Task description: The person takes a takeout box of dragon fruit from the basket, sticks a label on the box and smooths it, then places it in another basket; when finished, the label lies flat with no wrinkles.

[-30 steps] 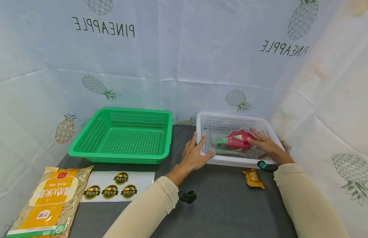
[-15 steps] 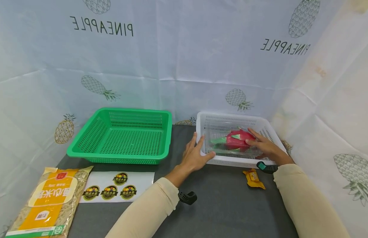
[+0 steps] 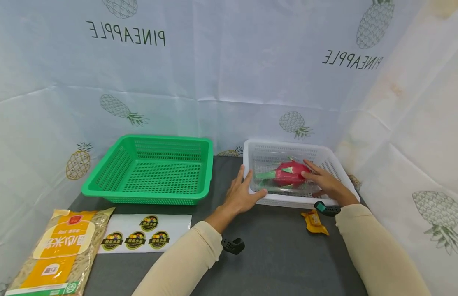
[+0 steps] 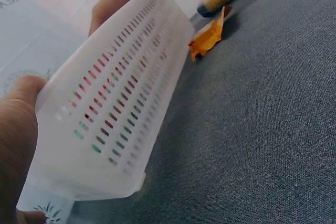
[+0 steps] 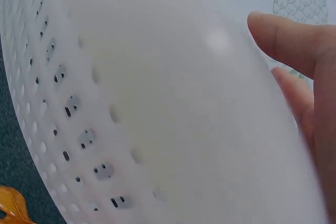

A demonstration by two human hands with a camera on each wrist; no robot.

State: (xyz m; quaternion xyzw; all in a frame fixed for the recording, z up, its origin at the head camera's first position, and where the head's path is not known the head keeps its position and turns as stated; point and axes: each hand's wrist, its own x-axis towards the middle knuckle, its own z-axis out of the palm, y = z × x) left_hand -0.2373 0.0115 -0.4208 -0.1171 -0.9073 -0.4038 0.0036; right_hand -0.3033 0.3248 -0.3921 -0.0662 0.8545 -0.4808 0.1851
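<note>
The oval red-and-green dragon fruit [image 3: 286, 176] has been shifted toward the wide left grip [image 3: 239, 196] by the wide-spread right grip [image 3: 329, 185].

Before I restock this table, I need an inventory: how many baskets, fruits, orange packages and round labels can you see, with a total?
Baskets: 2 (green basket, white basket)
Fruits: 1 (dragon fruit)
Orange packages: 2 (large bag, small packet)
Round labels: 4
Total: 9
</note>
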